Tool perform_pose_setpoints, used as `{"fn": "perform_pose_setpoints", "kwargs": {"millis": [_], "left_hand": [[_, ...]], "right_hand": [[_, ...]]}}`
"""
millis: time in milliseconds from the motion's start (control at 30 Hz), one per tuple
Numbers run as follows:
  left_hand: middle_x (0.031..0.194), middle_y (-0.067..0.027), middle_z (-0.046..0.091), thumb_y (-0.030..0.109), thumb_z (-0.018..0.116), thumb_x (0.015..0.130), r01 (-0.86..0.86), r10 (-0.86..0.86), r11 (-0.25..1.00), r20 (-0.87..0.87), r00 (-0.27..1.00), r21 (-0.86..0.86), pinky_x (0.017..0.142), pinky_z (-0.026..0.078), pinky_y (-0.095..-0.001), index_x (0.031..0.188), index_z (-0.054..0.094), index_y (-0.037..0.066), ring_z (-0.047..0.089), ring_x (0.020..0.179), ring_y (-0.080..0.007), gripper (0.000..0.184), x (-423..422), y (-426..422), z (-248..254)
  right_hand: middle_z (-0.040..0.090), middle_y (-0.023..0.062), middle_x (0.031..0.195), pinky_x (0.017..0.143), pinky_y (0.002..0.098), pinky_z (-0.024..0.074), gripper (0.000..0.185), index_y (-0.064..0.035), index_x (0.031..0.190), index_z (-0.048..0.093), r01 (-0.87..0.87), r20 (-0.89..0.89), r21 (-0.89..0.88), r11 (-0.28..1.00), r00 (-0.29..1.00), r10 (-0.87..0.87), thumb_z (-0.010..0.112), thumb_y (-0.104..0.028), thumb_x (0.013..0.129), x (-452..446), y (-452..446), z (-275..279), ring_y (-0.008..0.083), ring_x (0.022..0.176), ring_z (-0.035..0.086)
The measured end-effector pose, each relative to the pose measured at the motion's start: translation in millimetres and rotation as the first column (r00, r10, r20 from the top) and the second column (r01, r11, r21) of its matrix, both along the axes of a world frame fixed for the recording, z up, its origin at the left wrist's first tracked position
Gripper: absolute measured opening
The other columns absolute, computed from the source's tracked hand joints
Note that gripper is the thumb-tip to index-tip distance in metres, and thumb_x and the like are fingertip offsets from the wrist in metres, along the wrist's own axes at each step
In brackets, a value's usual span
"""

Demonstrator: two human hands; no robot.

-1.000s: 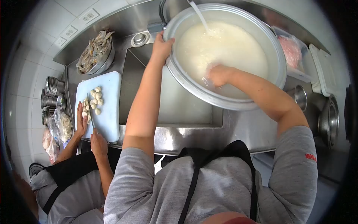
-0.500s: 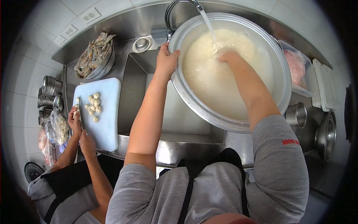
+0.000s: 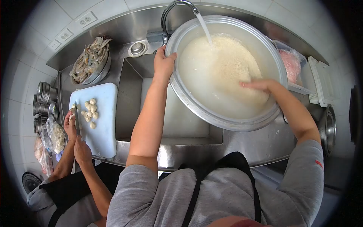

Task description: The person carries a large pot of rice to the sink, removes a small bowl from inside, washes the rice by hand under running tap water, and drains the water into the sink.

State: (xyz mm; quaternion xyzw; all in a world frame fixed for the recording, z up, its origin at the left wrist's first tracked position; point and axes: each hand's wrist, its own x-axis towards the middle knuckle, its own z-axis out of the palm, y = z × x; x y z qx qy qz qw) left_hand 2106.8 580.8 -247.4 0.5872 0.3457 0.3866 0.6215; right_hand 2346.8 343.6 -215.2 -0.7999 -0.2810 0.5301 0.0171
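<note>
A wide metal basin (image 3: 194, 109) leans over the right part of the sink, holding cloudy water and a mound of pale rice (image 3: 228, 62). My left hand (image 3: 164, 65) is closed on the basin's left rim, thumb on the top. At the right side of the basin, my right hand (image 3: 259, 85) lies against the rice with its fingers stretched out, the tips at the cloudy water. From the curved faucet (image 3: 165, 23), a stream of water (image 3: 205, 30) runs down into the basin.
To the left, a co-worker's hands (image 3: 77, 140) use a knife on small whitish pieces (image 3: 92, 109) on a white cutting board (image 3: 104, 128). A bowl of shrimp (image 3: 90, 60) stands behind it. The sink (image 3: 130, 94) lies below. Right of the basin is a tub of pink meat (image 3: 290, 66).
My right hand has moved from the basin's middle under the stream to its right side, and its fingers now show. The rice mound is more exposed. My left hand stays on the rim.
</note>
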Motion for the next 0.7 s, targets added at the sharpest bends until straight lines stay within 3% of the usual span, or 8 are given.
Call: {"fn": "perform_pose_setpoints", "kwargs": {"millis": [33, 100, 167, 233, 300, 367, 500, 700], "left_hand": [[0.099, -0.0144, 0.058, 0.002, 0.058, 0.075, 0.002, -0.002, 1.0, -0.005, 1.0, 0.025, 0.077, 0.043, -0.0282, 0.112, 0.045, -0.004, 0.057, 0.087, -0.019, 0.04, 0, 2, -3], [0.1, -0.0147, 0.058, 0.002, 0.057, 0.075, 0.006, -0.006, 0.999, -0.01, 1.0, 0.049, 0.078, 0.043, -0.0283, 0.112, 0.045, -0.004, 0.056, 0.088, -0.0193, 0.04, 0, 5, -6], [0.102, -0.015, 0.057, 0.002, 0.057, 0.075, -0.002, 0.001, 1.0, 0.021, 1.0, 0.025, 0.079, 0.042, -0.0282, 0.112, 0.045, -0.004, 0.056, 0.09, -0.0192, 0.04, 0, 2, -4], [0.102, -0.0151, 0.057, 0.002, 0.057, 0.075, -0.006, 0.007, 0.999, -0.006, 1.0, 0.039, 0.079, 0.042, -0.028, 0.112, 0.045, -0.004, 0.056, 0.09, -0.0194, 0.04, 0, -1, -1], [0.102, -0.0152, 0.056, 0.002, 0.057, 0.075, -0.019, 0.02, 0.998, -0.031, 0.999, 0.055, 0.079, 0.042, -0.0279, 0.112, 0.044, -0.004, 0.055, 0.09, -0.0195, 0.04, -1, -1, 0], [0.101, -0.0146, 0.057, 0.003, 0.057, 0.075, -0.011, 0.012, 0.999, -0.023, 1.0, 0.052, 0.079, 0.042, -0.0278, 0.112, 0.044, -0.004, 0.055, 0.089, -0.0196, 0.04, -1, 1, -4], [0.1, -0.0144, 0.057, 0.003, 0.057, 0.075, 0.001, 0.001, 0.999, -0.049, 0.999, 0.034, 0.079, 0.042, -0.0278, 0.113, 0.044, -0.004, 0.055, 0.089, -0.0195, 0.041, 0, 2, -5], [0.103, -0.015, 0.055, 0.003, 0.056, 0.076, 0.028, -0.026, 0.999, -0.046, 0.999, 0.041, 0.08, 0.041, -0.0279, 0.115, 0.042, -0.005, 0.054, 0.091, -0.0195, 0.042, -2, 2, -4]], "right_hand": [[0.011, 0.0239, 0.142, 0.105, 0.0462, 0.0158, 0.107, -0.0028, 0.138, 0.015, -0.082, 0.114, -0.008, 0.997, 0.99, 0.082, 0.052, -0.073, 0.066, -10, -3, -10, 0.0363, 0.132, 0.008], [0.019, 0.0286, 0.138, 0.106, 0.0427, 0.0167, 0.089, 0.0024, 0.127, 0.039, -0.555, 0.083, 0.05, 0.83, 0.831, 0.55, 0.046, -0.068, 0.073, -31, -1, -20, 0.0353, 0.13, 0.017], [0.035, 0.0329, 0.127, 0.104, 0.0463, 0.0205, 0.065, 0.0028, 0.116, 0.051, -0.735, 0.291, 0.113, 0.669, 0.668, 0.685, 0.048, -0.052, 0.079, -62, 2, -34, 0.039, 0.122, 0.034], [0.044, 0.029, 0.12, 0.098, 0.044, 0.0317, 0.055, 0.0082, 0.108, 0.053, -0.909, 0.275, -0.205, 0.364, 0.303, 0.912, 0.052, -0.039, 0.081, -95, 29, -34, 0.0382, 0.116, 0.04], [0.057, 0.0186, 0.108, 0.095, 0.0458, 0.0326, 0.039, -0.0029, 0.105, 0.059, -0.859, 0.282, -0.221, 0.462, 0.397, 0.873, 0.049, -0.028, 0.077, -104, 50, -57, 0.0326, 0.101, 0.054], [0.053, 0.0141, 0.118, 0.096, 0.042, 0.0336, 0.046, -0.0062, 0.111, 0.057, -0.87, 0.454, -0.223, 0.439, 0.306, 0.837, 0.054, -0.034, 0.075, -107, 76, -95, 0.0285, 0.108, 0.051], [0.049, 0.0157, 0.122, 0.097, 0.0415, 0.0324, 0.052, -0.0041, 0.113, 0.055, -0.838, 0.614, -0.102, 0.537, 0.371, 0.696, 0.054, -0.039, 0.075, -94, 133, -108, 0.0278, 0.112, 0.047], [0.043, 0.0182, 0.128, 0.099, 0.0408, 0.0305, 0.061, -0.0011, 0.116, 0.052, -0.632, 0.643, -0.039, 0.774, 0.577, 0.504, 0.054, -0.047, 0.076, -16, 186, -82, 0.0268, 0.118, 0.042]]}}
